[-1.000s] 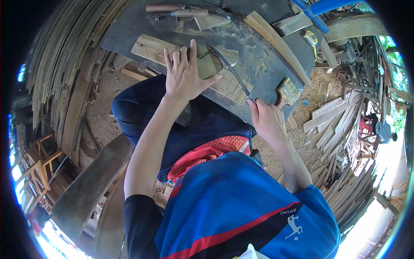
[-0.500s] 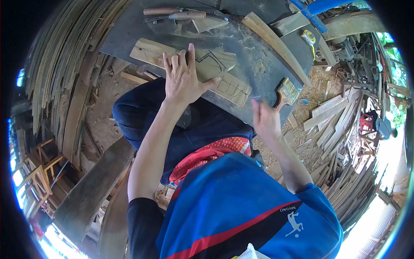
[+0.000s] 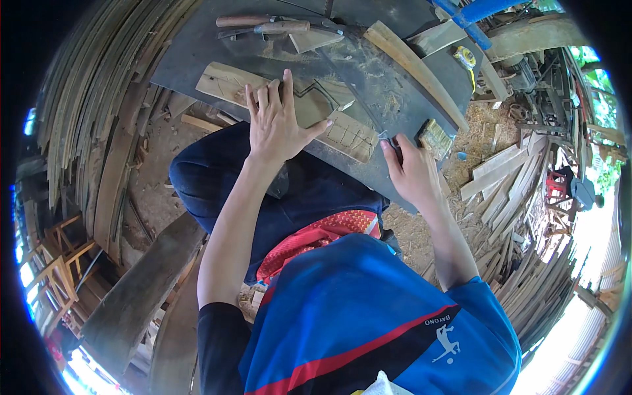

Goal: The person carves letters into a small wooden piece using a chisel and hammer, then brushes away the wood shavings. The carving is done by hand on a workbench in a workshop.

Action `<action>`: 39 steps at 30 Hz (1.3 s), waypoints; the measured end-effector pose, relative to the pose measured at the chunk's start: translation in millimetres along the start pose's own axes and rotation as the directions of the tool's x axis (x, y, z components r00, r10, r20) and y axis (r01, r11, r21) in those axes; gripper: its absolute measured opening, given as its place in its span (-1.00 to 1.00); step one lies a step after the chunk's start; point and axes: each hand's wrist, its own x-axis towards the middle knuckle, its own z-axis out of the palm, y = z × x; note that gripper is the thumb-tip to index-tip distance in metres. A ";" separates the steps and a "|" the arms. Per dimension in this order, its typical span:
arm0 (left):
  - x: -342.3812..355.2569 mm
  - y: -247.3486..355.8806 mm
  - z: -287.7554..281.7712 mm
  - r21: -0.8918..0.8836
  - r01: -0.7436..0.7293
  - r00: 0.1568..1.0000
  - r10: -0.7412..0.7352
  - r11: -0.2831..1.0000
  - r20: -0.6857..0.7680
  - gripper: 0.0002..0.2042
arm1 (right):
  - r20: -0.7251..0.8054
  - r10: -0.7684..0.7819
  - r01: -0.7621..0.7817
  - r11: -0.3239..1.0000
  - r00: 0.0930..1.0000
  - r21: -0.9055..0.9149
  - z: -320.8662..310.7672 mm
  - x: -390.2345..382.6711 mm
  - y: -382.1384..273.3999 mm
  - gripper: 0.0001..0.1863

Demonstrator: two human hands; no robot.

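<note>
My left hand (image 3: 274, 127) lies spread on a light wooden board (image 3: 217, 82) with dark pencilled or cut lines, its thumb reaching toward a second piece (image 3: 352, 136) marked with rows of dots. My right hand (image 3: 413, 170) grips a long, thin, dark bladed tool (image 3: 355, 92) near its handle end; the blade slants up and left across the boards, blurred. A paintbrush (image 3: 435, 139) lies just beyond my right hand, its handle hidden by the fingers.
The dark worktable (image 3: 178, 49) holds hand tools (image 3: 283, 26), a long curved wooden piece (image 3: 415, 72) and a yellow tape measure (image 3: 465, 58). Stacked planks (image 3: 92, 99) stand left; wood offcuts (image 3: 500, 164) and shavings cover the ground right. A blue frame (image 3: 480, 12) is top right.
My right hand and the long tool dipped back toward me, smeared by motion, then moved forward and slightly right. My left hand has shifted slightly left and toward me, still spread on the board.
</note>
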 end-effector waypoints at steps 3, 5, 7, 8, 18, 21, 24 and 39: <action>1.9 2.2 -0.8 0.015 0.017 1.000 -0.017 1.000 0.004 0.23 | -0.133 0.054 -0.036 0.991 0.990 0.131 -7.3 -8.1 -4.8 -0.72; 0.6 2.8 -1.4 0.015 0.035 0.999 -0.035 0.999 0.022 0.24 | -0.128 0.068 -0.054 0.993 0.989 0.108 -0.8 -18.9 3.4 -0.74; 2.4 3.0 -2.0 -0.007 0.050 0.998 -0.050 0.999 0.035 0.23 | -0.065 0.035 -0.039 0.998 0.997 -0.059 8.2 -20.2 11.1 -0.74; 3.4 3.2 -2.3 -0.010 0.036 0.999 -0.036 0.999 0.035 0.23 | -0.038 0.065 -0.068 0.994 0.997 -0.089 6.7 -23.5 13.5 -0.74; 2.5 -0.2 2.1 -0.024 -0.012 1.000 0.011 1.000 -0.022 0.21 | -0.056 0.090 -0.093 0.994 0.994 -0.055 -0.1 -35.0 28.5 -0.77; -1.3 -1.3 1.5 -0.024 0.007 1.000 -0.007 1.000 0.003 0.21 | -0.027 0.030 -0.032 0.996 0.999 -0.081 9.0 -33.3 29.2 -0.77; -2.3 0.4 2.0 0.012 0.008 1.000 -0.008 1.000 0.010 0.22 | 0.063 -0.016 0.023 0.994 0.998 -0.110 1.7 -39.8 29.9 -0.77; -0.3 4.2 -2.4 0.019 0.022 1.000 -0.022 1.000 0.002 0.20 | 0.017 0.131 -0.132 0.974 0.991 0.184 -17.5 -19.1 17.9 -0.68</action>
